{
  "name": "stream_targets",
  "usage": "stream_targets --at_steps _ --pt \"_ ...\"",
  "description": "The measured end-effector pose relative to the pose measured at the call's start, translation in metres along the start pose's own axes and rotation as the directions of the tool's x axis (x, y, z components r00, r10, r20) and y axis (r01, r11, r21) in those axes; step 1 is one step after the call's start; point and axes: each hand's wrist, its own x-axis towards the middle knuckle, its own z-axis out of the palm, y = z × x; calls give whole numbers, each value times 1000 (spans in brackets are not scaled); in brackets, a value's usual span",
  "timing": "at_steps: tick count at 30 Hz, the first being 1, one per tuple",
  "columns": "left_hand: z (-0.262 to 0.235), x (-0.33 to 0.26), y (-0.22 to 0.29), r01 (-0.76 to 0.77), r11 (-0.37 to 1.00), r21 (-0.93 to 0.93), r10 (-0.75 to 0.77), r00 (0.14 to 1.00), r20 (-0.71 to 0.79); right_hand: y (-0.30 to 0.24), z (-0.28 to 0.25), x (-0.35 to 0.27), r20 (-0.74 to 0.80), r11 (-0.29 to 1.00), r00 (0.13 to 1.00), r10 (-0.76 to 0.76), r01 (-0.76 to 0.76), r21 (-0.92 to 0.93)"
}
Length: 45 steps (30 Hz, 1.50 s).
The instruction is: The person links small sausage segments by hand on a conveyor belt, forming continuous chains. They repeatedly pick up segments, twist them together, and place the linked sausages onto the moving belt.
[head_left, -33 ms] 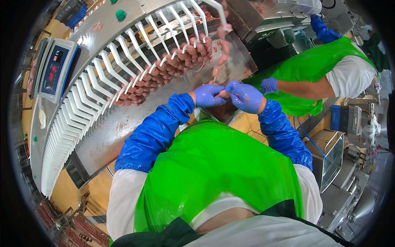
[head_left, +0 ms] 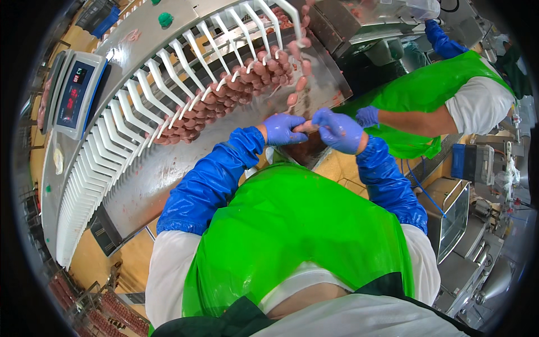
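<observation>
Both my hands wear purple gloves and meet in front of my chest, over the near edge of the metal trough. A pale pink sausage link [head_left: 306,127] spans the short gap between them. My left hand [head_left: 282,130] is closed round its left end. The fingers of my right hand [head_left: 338,131] are curled at its other end, partly hiding it. From just above my left hand a string of sausages [head_left: 301,83] runs up to the end of the white hooks. Bunches of linked sausages [head_left: 224,98] hang in loops from the white hooks [head_left: 185,64].
A metal trough [head_left: 151,188] lies under the hooks, with a digital scale [head_left: 76,95] beyond them at left. Close on my right stands a co-worker in a green apron [head_left: 415,95], one gloved hand [head_left: 368,116] near my right sleeve. A glass-fronted metal cabinet [head_left: 449,213] stands at right.
My right hand has shifted slightly right, away from my left, so more of the sausage link shows between them. The hanging string has moved a little; my left hand has barely moved.
</observation>
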Motion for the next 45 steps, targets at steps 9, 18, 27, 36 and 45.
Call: stream_targets --at_steps 9,18,27,36,45 --pt "-35 17 -39 120 613 781 336 855 -395 111 -67 -72 -292 945 917 271 -197 260" --pt "-54 70 -51 314 431 846 422 759 -497 164 -109 -129 -488 843 749 448 -536 -49" --pt "5 67 25 -325 897 299 411 861 -299 80 -41 -23 -21 993 995 102 -100 66" --pt "-7 -1 1 2 844 -537 -259 877 -405 63 12 98 -68 835 996 -49 78 545" --pt "-68 -24 -13 228 892 -391 -424 725 -544 127 108 205 -476 847 872 113 166 504"
